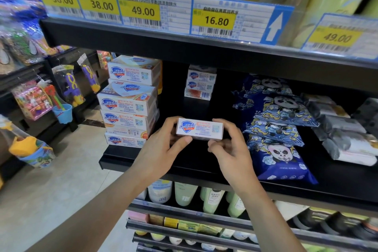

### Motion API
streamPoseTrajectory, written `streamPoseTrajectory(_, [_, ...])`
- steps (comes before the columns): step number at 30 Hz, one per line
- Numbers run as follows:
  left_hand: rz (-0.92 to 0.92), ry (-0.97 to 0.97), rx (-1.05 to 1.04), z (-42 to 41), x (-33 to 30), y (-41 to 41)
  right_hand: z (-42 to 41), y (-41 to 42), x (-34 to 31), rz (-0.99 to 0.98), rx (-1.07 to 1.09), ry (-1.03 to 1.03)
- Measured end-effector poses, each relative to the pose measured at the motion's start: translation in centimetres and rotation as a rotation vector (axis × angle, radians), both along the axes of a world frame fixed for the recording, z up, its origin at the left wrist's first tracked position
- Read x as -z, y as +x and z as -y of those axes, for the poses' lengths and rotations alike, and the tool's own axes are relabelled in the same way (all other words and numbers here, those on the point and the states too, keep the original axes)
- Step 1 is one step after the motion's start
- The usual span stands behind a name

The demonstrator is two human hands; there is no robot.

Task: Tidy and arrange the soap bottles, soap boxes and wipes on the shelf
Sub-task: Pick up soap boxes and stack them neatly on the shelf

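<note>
Above the shelf (184,161), left hand (161,149) and right hand (231,149) grip soap box (199,129).

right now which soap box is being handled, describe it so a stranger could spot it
On the black middle shelf, look at the open gap between the tall stack of white Safeguard soap boxes on the left and the blue panda wipes packs on the right. The small white Safeguard soap box there is the only one gripped by the left hand and right hand.
</note>
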State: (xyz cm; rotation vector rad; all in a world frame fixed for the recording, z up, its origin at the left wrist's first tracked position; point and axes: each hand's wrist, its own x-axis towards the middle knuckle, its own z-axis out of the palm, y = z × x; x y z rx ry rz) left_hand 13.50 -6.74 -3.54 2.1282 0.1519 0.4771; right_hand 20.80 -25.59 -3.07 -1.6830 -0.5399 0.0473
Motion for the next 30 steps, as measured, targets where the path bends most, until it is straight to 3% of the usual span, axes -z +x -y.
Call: streamPoseTrajectory(30, [-0.024,0.078,0.017,0.12,-0.14,-0.20,-0.03,0.45,0.32,-0.021,0.004,-0.023])
